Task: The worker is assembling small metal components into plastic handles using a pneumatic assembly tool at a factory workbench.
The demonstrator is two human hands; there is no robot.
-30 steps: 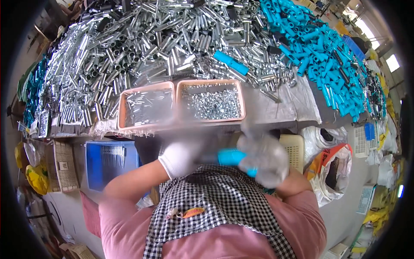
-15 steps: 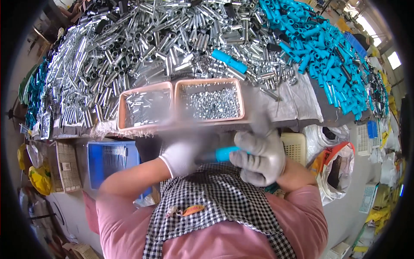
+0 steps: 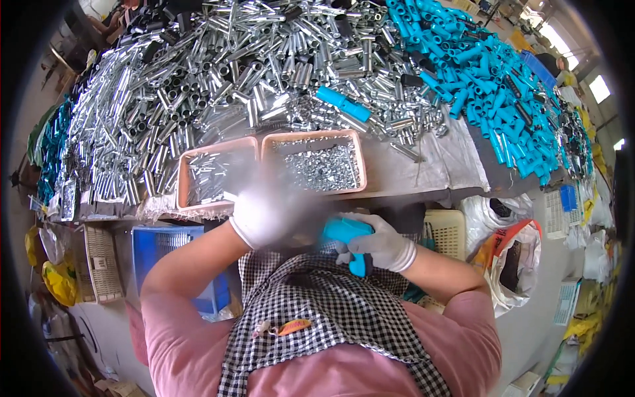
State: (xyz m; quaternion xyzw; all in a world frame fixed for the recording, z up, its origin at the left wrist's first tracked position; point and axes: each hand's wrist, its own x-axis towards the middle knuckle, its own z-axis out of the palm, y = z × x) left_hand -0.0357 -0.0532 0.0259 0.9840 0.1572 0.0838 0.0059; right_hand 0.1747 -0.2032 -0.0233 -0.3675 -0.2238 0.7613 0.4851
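My right hand (image 3: 383, 245), in a pale work glove with grey fingers, is closed around a teal pistol-shaped tool (image 3: 347, 230) in front of my apron. Part of the tool shows below my fingers; its exact kind is not clear. My left hand (image 3: 268, 212), in a white glove, is smeared by motion at the table's front edge, close to the parts trays. Its fingers cannot be made out. The left tray (image 3: 182, 182) holds slim metal pins; the right tray (image 3: 362, 165) holds many small shiny metal parts.
A large heap of metal tubes (image 3: 218, 73) covers the table, with a heap of teal plastic parts (image 3: 476, 73) at the right. A teal tube (image 3: 342, 104) lies behind the trays. Below the table stand a blue crate (image 3: 147, 255), a cream basket (image 3: 456, 231) and a white sack (image 3: 519, 278).
My left hand has moved left, toward the trays. My right hand has turned and lowered its raised fingers, now wrapped around the teal tool, which shows more fully.
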